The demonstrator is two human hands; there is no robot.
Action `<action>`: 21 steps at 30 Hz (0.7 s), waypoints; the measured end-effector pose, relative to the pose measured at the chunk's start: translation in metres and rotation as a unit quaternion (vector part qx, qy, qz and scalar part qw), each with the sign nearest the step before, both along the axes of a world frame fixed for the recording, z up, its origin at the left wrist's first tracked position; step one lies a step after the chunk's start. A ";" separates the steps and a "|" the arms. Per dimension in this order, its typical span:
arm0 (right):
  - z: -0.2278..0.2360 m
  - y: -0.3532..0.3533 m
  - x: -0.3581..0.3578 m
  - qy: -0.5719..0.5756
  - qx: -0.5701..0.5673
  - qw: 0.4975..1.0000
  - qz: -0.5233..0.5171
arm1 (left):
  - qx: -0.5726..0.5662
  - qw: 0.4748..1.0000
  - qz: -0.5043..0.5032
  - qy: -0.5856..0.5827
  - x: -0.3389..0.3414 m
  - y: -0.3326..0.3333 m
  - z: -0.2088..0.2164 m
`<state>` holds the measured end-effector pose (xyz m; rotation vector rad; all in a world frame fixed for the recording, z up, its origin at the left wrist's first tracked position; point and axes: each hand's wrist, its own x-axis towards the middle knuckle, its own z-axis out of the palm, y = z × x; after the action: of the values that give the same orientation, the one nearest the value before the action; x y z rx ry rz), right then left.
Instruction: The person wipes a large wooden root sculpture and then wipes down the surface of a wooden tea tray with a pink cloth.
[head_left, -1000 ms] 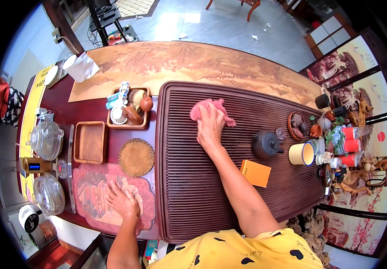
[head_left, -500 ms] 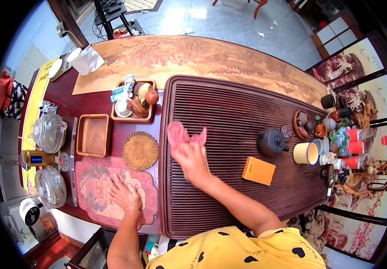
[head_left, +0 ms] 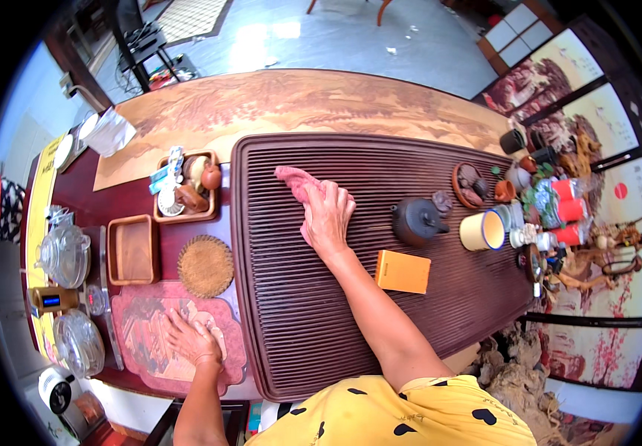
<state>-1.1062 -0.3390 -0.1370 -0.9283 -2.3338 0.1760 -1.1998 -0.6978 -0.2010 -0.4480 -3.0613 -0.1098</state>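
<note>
My right hand (head_left: 328, 215) presses a pink cloth (head_left: 296, 181) onto the slats of a large dark brown tea tray (head_left: 298, 297), toward its far left part. Its fingers are bent over the cloth, and part of the cloth is hidden under the palm. Left of the tray, my left hand (head_left: 191, 338) lies flat with fingers spread on a reddish patterned mat (head_left: 139, 346). To the right of my right forearm, an orange box (head_left: 403, 272) and a dark teapot (head_left: 417, 221) stand on the slats.
A cream mug (head_left: 482, 231), a round dish of dark figures (head_left: 470, 185) and red-lidded jars (head_left: 570, 201) crowd the tray's right end. On the left are a round brown brush-like pad (head_left: 205, 266), an empty-looking wooden tray (head_left: 133, 250), a filled wooden tray (head_left: 187, 186) and glass kettles (head_left: 68, 256).
My right hand and the cloth have moved right and farther over the tray slats. My left hand stays flat on the mat. The whole view has shifted somewhat.
</note>
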 end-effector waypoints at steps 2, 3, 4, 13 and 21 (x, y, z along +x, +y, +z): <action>0.001 0.010 0.011 -0.016 -0.005 0.999 -0.029 | -0.006 1.000 0.005 -0.017 0.004 0.000 0.001; 0.011 0.009 0.017 -0.028 -0.014 0.999 -0.030 | -0.009 1.000 0.012 -0.023 0.003 -0.001 0.001; 0.018 0.009 0.021 -0.039 -0.026 0.999 -0.028 | -0.013 1.000 0.017 -0.020 0.003 -0.003 0.000; -0.010 0.014 0.045 -0.132 -0.066 0.982 -0.115 | -0.015 1.000 0.009 -0.014 0.004 -0.003 0.001; -0.028 0.021 0.028 -0.031 -0.038 0.991 -0.123 | -0.014 0.999 0.020 -0.028 0.004 0.000 0.002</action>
<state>-1.0778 -0.3184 -0.1655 -1.2660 -2.2564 0.1366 -1.1958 -0.6979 -0.1988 -0.3905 -3.1286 -0.0787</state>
